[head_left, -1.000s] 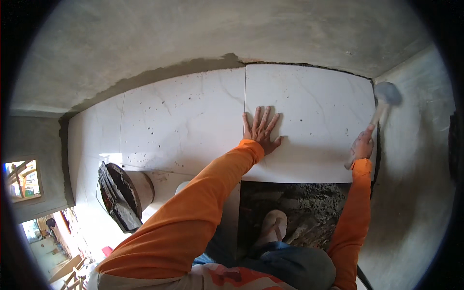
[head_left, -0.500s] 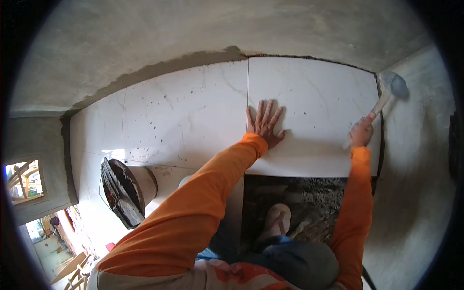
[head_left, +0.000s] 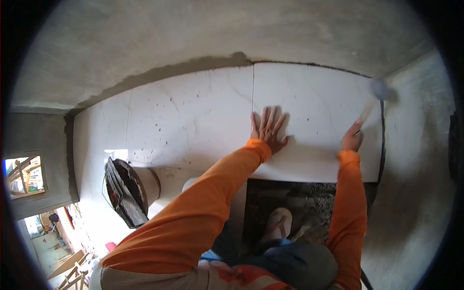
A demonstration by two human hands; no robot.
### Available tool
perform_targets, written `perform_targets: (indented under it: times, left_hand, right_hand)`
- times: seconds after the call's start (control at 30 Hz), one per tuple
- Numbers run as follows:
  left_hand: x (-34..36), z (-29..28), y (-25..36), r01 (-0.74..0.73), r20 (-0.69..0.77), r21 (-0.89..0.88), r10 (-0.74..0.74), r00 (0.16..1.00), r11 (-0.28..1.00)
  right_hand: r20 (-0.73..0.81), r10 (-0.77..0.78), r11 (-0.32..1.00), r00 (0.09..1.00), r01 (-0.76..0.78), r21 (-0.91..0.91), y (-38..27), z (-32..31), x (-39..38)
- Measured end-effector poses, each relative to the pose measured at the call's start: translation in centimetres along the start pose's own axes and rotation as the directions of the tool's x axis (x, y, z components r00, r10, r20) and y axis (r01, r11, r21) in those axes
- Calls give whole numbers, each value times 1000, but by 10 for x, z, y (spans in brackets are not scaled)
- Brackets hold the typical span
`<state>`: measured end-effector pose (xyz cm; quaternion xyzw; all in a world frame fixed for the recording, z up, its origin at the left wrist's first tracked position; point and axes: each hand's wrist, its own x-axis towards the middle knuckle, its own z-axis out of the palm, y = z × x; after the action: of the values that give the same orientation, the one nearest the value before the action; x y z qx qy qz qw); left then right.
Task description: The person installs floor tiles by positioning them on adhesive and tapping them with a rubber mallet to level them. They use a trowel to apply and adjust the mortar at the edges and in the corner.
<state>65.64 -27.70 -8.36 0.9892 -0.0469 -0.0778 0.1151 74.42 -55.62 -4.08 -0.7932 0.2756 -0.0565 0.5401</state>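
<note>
My left hand (head_left: 269,131) lies flat with its fingers spread on a large white floor tile (head_left: 319,150), close to the tile's left joint. In my right hand (head_left: 353,137) is the handle of a mallet (head_left: 378,90) with a rounded grey head, smeared by motion. The head is over the tile's far right corner, beside the wall; whether it touches the tile I cannot tell. Grey streaks and a few dark specks mark the tile's surface.
A bucket (head_left: 152,186) with dark tools across its mouth stands on more white tiles (head_left: 179,111) at the left. Bare dark mortar (head_left: 309,205) lies below the tile, with my sandalled foot (head_left: 279,223) there. Grey plastered walls (head_left: 415,183) rise at the back and right.
My right hand has swung the mallet left, bringing its head from the right wall to the tile's far corner. My left hand stays flat on the tile.
</note>
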Motion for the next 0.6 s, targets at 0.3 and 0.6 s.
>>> perform_targets:
  times: [0.3, 0.6]
  left_hand:
    - [59, 1, -42, -146, -127, -79, 135, 983, 986]
    - [94, -11, -74, 45, -202, -70, -58, 978, 997]
  right_hand:
    - [60, 151, 964, 987, -134, -230, 66, 7, 13]
    - [-16, 84, 994, 996, -85, -69, 15, 4, -27]
